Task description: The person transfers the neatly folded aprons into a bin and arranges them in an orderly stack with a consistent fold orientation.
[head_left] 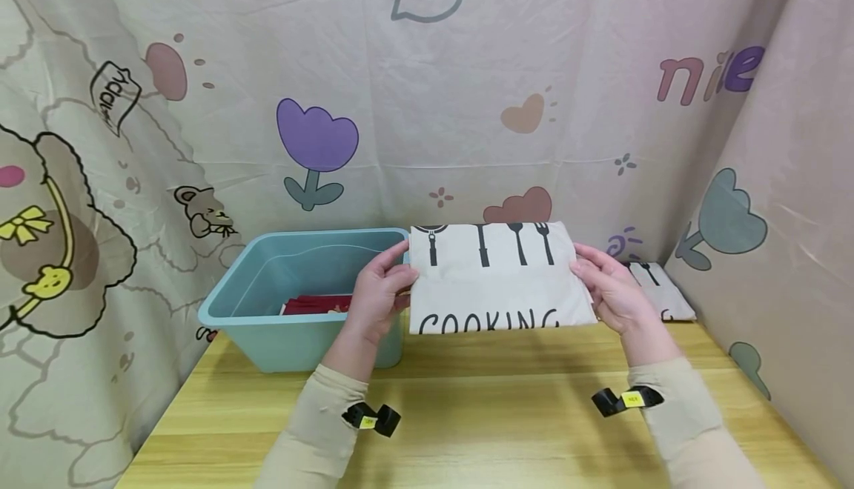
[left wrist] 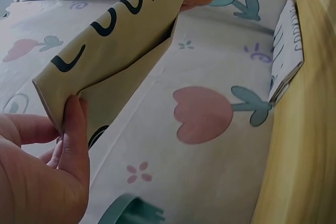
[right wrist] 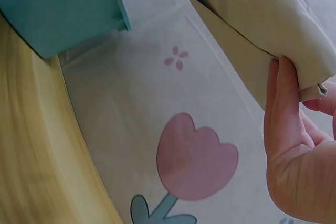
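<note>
A folded white cloth (head_left: 497,285) printed with black kitchen utensils and the word COOKING is held up above the table between both hands. My left hand (head_left: 379,293) pinches its left edge, thumb on the near face. At the opposite edge, my right hand (head_left: 614,289) pinches it the same way. Seen from the left wrist, the cloth (left wrist: 121,40) has its folded layers parted along the lower side, with the left hand (left wrist: 47,171) gripping one corner. The right wrist view has the right hand (right wrist: 299,140) with fingers under the cloth (right wrist: 262,19).
A light blue plastic bin (head_left: 313,341) stands on the wooden table (head_left: 480,422) at the left, with dark red folded fabric (head_left: 313,304) inside. Another folded white cloth (head_left: 660,293) with similar print lies at the back right. Patterned curtains (head_left: 440,104) hang behind and at both sides.
</note>
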`<action>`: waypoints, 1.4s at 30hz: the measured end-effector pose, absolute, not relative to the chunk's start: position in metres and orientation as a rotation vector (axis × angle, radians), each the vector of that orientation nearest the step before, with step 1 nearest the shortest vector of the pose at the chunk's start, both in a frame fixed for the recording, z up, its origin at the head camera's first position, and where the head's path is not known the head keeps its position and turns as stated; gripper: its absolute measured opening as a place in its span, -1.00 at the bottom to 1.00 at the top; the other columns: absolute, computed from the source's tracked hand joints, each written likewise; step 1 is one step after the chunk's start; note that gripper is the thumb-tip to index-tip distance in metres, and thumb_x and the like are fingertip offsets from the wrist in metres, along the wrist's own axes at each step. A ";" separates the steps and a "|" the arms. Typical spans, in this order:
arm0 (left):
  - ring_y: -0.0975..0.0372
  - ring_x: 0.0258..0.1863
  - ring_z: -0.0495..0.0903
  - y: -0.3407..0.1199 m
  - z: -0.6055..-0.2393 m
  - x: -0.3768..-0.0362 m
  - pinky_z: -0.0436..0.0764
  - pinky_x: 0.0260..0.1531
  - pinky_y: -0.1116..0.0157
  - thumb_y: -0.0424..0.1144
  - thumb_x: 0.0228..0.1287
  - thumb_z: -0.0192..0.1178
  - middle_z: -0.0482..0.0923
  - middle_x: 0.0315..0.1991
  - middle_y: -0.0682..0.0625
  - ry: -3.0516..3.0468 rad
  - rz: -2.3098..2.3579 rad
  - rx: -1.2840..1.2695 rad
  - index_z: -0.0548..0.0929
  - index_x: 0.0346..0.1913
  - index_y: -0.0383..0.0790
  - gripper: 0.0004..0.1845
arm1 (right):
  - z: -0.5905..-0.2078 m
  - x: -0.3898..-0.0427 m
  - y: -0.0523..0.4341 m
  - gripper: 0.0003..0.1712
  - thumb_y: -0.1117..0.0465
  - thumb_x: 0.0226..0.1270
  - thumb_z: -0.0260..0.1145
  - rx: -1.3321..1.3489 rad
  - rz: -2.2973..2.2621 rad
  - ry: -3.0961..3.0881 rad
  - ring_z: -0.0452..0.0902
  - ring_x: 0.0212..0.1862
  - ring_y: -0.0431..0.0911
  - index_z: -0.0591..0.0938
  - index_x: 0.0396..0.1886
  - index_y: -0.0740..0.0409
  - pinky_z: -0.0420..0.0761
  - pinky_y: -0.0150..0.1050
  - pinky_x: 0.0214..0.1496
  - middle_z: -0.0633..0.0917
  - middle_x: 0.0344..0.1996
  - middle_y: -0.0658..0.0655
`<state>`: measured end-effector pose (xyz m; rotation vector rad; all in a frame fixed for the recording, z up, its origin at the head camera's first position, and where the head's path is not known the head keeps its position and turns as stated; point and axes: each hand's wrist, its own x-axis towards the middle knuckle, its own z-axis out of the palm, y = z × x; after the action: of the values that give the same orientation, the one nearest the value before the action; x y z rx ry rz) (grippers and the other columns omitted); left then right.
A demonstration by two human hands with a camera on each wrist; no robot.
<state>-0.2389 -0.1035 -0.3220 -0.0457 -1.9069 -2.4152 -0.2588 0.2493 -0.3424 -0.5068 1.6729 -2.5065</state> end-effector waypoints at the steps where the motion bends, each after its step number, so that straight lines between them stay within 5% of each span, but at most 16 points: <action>1: 0.18 -0.39 0.65 -0.106 -0.321 -0.239 0.61 -0.46 0.37 -0.44 0.35 0.19 0.69 -0.28 0.00 -1.907 -2.410 -0.043 0.50 0.37 -0.07 -0.46 | -0.342 -0.259 0.246 -0.63 0.45 0.51 0.06 -0.503 -2.511 1.673 0.71 -0.28 -0.16 0.62 0.06 -0.03 0.71 -0.23 -0.30 0.74 -0.19 0.00; 24: 0.18 -0.24 0.65 -0.172 -0.316 -0.239 0.71 -0.29 0.24 -0.38 0.40 0.14 0.65 -0.03 -0.03 -2.031 -2.275 0.086 0.44 0.42 -0.06 -0.45 | -0.341 -0.270 0.173 -0.64 0.50 0.49 0.00 -0.403 -2.553 1.639 0.65 -0.38 -0.24 0.46 0.10 0.05 0.67 -0.36 -0.40 0.69 -0.30 -0.03; 42: 0.32 -0.41 0.67 -0.217 -0.310 -0.243 0.67 -0.40 0.37 -0.44 0.36 0.14 0.68 -0.21 0.13 -2.061 -2.174 0.126 0.39 0.44 -0.18 -0.42 | -0.339 -0.278 0.120 -0.42 0.51 0.47 0.02 -0.367 -2.534 1.668 0.61 -0.39 -0.26 0.19 0.44 0.36 0.63 -0.40 -0.40 0.62 -0.37 -0.05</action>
<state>-0.2427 -0.2172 -0.3100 0.1260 -2.0609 -2.1744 -0.2784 0.1204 -0.3391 -0.3668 1.6675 -2.5342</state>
